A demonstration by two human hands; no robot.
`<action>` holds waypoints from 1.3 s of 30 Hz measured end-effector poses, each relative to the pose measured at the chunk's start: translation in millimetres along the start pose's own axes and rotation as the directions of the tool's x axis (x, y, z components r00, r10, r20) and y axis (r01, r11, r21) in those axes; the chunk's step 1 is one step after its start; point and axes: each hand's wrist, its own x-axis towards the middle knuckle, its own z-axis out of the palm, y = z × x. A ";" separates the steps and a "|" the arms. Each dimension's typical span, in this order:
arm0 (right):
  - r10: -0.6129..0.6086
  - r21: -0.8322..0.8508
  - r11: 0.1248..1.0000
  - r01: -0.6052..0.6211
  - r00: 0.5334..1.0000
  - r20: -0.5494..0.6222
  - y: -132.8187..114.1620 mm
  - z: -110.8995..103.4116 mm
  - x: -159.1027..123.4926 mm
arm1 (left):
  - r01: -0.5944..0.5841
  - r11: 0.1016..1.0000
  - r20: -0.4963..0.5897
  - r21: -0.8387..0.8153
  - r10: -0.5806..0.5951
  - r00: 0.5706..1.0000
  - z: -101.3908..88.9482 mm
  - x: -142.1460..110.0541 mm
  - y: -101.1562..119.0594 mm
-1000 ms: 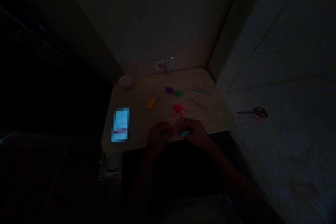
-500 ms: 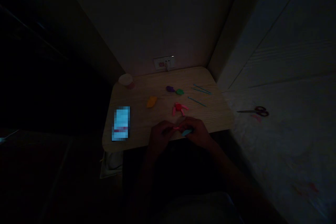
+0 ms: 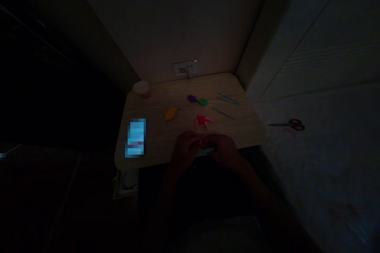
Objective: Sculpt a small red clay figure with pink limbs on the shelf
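Over the near edge of a pale, wood-grained table [image 3: 154,126], our left hand [image 3: 184,150] and right hand [image 3: 222,148] pinch a small pink piece [image 3: 200,142] between them, a flat light-blue piece [image 3: 207,150] under our right fingers. Just beyond lies a red rounded shape [image 3: 202,119] with pink strips.

Very dim, grainy view, the glowing phone screen [image 3: 135,138] pixelated, hands [image 3: 204,148] shadowed
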 end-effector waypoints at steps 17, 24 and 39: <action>0.088 -0.014 0.996 -0.090 0.991 -0.104 3.2 -18.0 -20.8 | 0.171 0.854 -0.235 0.492 -0.059 0.970 19.6 -15.4 21.9; -0.040 -0.175 0.985 0.001 0.974 -0.221 0.7 -3.6 -21.7 | 0.121 0.877 -0.207 0.465 -0.025 0.978 16.6 -12.1 18.3; -0.138 -0.328 0.943 0.052 0.959 -0.246 -1.9 16.5 -21.3 | 0.154 0.865 -0.256 0.477 -0.031 0.966 15.7 -19.3 16.6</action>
